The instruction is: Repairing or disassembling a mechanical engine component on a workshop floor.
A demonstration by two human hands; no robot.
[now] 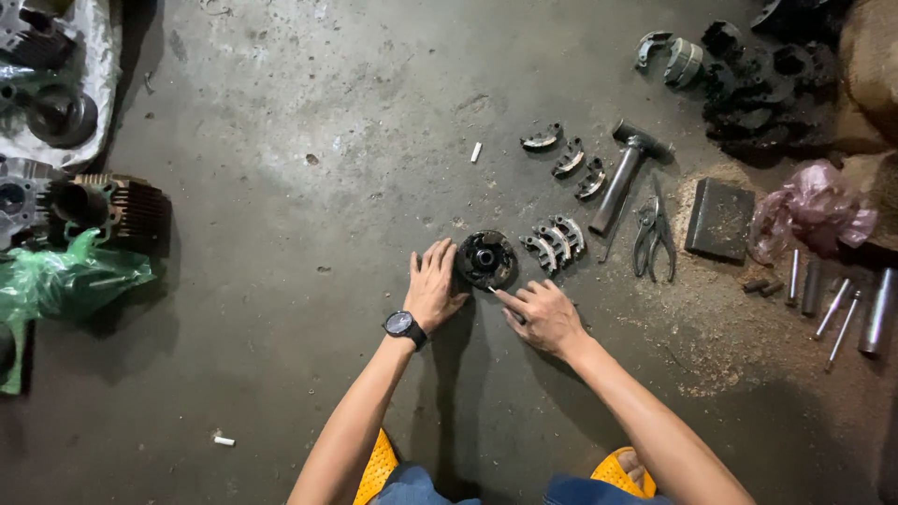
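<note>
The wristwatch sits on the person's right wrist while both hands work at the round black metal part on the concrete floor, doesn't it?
Not quite. The head view shows the wristwatch on the left wrist, not the right. The rest holds: the left hand and the right hand are both at the round black metal part on the concrete floor.

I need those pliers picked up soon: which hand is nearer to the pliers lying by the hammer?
Right. The right hand lies just below and left of the pliers, apart from them. The left hand is farther left, past the round black metal part, which it touches.
</note>
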